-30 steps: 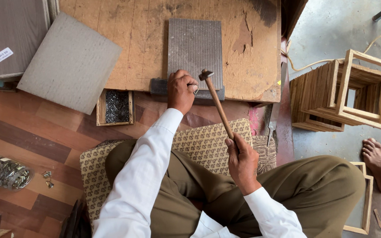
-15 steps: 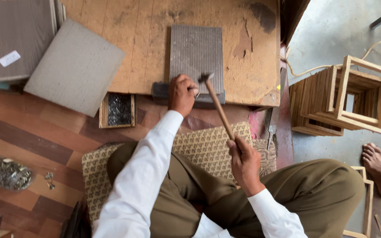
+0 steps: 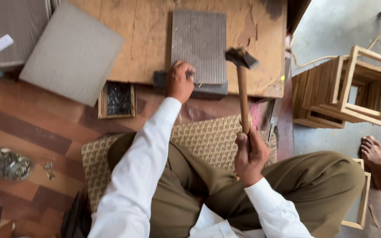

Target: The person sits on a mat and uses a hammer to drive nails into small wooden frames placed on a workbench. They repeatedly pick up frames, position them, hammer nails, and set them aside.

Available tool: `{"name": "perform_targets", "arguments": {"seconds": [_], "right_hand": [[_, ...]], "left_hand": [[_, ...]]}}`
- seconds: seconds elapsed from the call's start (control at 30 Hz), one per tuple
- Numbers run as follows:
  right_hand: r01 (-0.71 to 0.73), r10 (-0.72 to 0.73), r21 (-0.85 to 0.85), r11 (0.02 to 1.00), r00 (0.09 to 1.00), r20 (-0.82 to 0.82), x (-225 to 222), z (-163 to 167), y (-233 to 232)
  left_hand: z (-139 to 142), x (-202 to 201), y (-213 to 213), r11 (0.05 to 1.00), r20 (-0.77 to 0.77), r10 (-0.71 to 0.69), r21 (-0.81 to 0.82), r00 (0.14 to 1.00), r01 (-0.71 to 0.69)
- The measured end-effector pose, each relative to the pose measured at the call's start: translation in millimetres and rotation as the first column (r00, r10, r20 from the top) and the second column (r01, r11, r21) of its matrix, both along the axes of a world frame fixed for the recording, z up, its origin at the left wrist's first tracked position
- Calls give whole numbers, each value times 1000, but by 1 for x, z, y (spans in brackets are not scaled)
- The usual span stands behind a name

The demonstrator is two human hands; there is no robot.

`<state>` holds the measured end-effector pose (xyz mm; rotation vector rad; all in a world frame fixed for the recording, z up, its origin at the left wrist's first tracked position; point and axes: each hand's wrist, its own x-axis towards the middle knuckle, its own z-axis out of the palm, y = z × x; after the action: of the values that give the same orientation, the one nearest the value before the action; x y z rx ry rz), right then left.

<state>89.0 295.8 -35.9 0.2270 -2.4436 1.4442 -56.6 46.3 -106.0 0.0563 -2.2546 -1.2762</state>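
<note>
Here, right hand (image 3: 251,152) clamped on hammer (image 3: 242,83), head raised just right of the grey panel (image 3: 200,46); left hand (image 3: 179,81) pinching a nail (image 3: 198,83) at the panel's near edge.

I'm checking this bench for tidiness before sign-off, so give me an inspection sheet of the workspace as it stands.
Surface: worn wooden board, scuffed and chipped, laid over a patterned wood floor.
Job's things: grey ribbed panel lying flat on the board; hammer raised above the panel's right edge.
Clutter: grey square slab overhanging the board's corner; small wooden box of nails; pile of metal bits on the floor.
Hands: left hand pinches something small at the panel's near edge; right hand grips the hammer handle.
Cables: pale cord behind the frames.
Surroundings: stacked wooden frames; another person's bare foot; woven mat under the seated person.
</note>
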Motion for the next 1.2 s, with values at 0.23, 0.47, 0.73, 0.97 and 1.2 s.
{"name": "perform_targets", "arguments": {"seconds": [0.23,0.47,0.73,0.97,1.2], "right_hand": [[6,16,201,980,994,-112,2,5,-1],[-40,-62,260,965,925,374,-2,10,16],[361,272,-575,734,619,737,-17,-11,61],[405,158,-542,736,676,719,-26,-46,68],[313,-300,-41,949,935,189,-33,-8,66]], "left_hand": [[1,-2,1,999,-6,19,-26,1000,-19],[11,17,5,993,54,-16,-116,998,22],[47,54,28,961,37,-74,-263,997,81],[68,50,39,893,-106,-94,-449,990,36],[121,56,69,920,-318,-97,-391,943,-37]]}}
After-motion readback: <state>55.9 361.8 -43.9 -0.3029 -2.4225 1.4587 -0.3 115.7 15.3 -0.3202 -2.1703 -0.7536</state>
